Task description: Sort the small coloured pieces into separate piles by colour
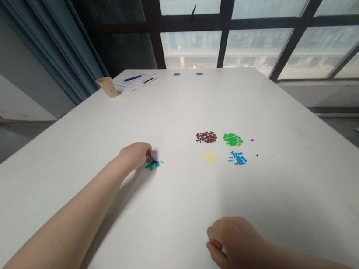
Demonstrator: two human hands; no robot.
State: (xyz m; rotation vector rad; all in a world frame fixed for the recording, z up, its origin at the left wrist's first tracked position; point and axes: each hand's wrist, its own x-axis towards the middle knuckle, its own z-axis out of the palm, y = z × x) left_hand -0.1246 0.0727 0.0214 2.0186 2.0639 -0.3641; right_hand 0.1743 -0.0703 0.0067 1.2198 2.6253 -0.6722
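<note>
My left hand (136,154) reaches to a small mixed pile of blue, green, brown and pale pieces (152,163), its fingers bent and touching the pile's edge. What its fingertips pinch, if anything, is hidden. Resting low over the table's near side, my right hand (234,243) is curled, thumb and fingers close together; no piece shows in it. Sorted by colour, a brown pile (206,137), a green pile (232,139), a pale yellow pile (210,157) and a blue pile (238,158) lie right of the mixed pile.
Single pieces lie farther right: a red one (252,140), a black one (257,155) and a yellow one (273,154). A paper cup (108,86) stands at the white table's (174,222) left edge, beside papers (140,79) with a blue pen (132,78).
</note>
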